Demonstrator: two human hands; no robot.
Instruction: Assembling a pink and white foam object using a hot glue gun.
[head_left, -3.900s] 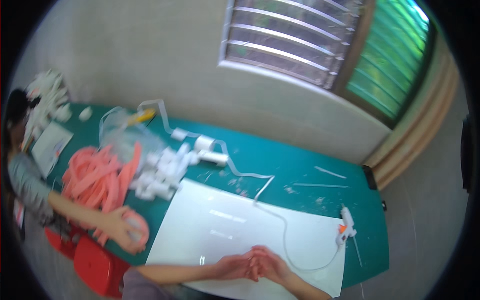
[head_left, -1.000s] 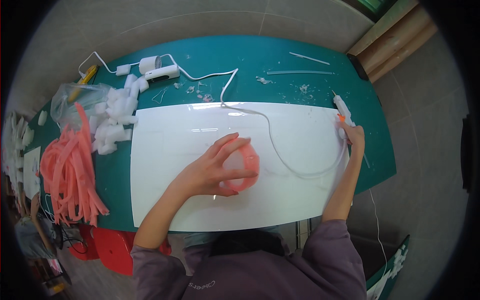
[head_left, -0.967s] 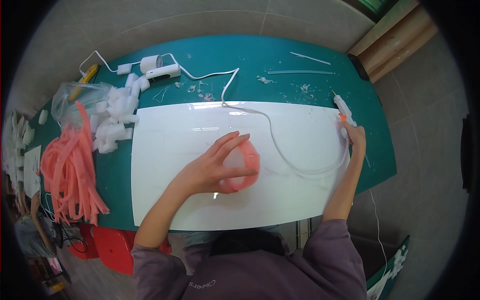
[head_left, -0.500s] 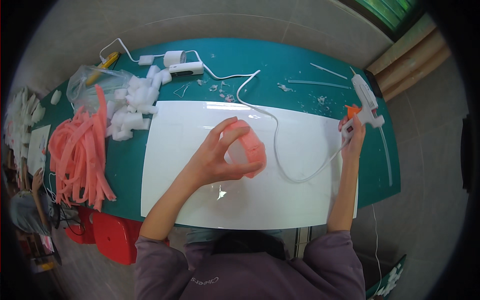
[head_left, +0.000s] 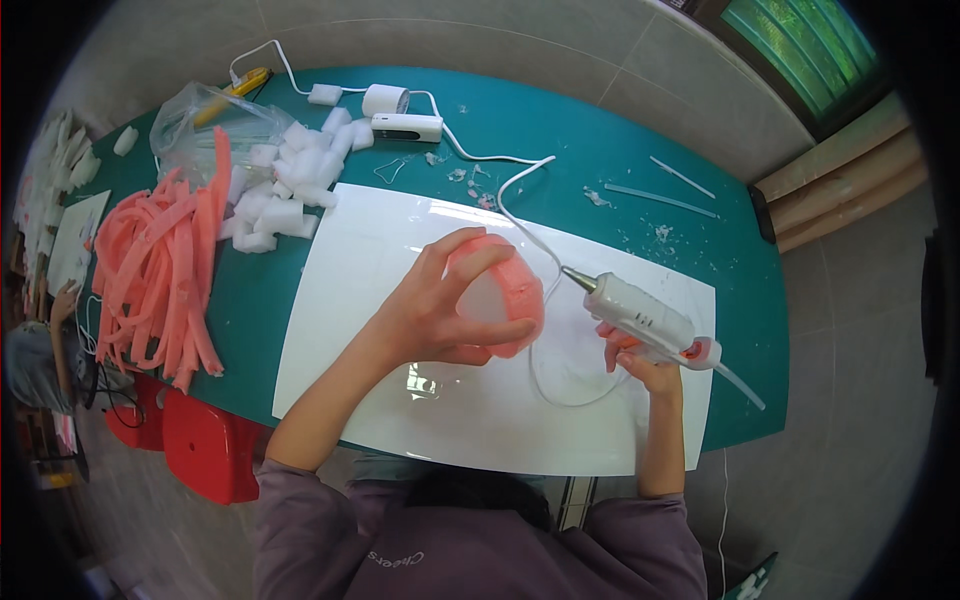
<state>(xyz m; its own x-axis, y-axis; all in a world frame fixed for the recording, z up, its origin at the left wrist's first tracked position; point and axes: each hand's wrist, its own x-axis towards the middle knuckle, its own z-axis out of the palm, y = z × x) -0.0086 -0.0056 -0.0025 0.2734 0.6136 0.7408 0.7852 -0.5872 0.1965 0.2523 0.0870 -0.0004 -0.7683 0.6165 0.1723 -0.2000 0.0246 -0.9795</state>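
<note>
Over the white board (head_left: 370, 260), my left hand (head_left: 430, 305) grips a rounded foam piece (head_left: 522, 290) with a pink band around a white block. Its fingers wrap over the top and the thumb presses the near side; part of the piece is hidden behind them. My right hand (head_left: 640, 360) holds a white hot glue gun (head_left: 640, 312) by its handle, with the metal nozzle tilted up and left toward the foam piece, a short gap apart. A clear glue stick (head_left: 740, 386) sticks out of the gun's back end.
On the green table (head_left: 560, 110), a heap of pink foam strips (head_left: 155, 280) lies left, beside white foam blocks (head_left: 285, 195) and a plastic bag (head_left: 210, 130). Glue sticks (head_left: 660, 199) lie far right. The gun's white cord (head_left: 520, 215) crosses the board. Another person's arm (head_left: 60, 340) shows far left.
My right hand has brought the glue gun from the table's right side inward over the board, its nozzle swinging round to point at the foam piece. My left hand keeps its grip.
</note>
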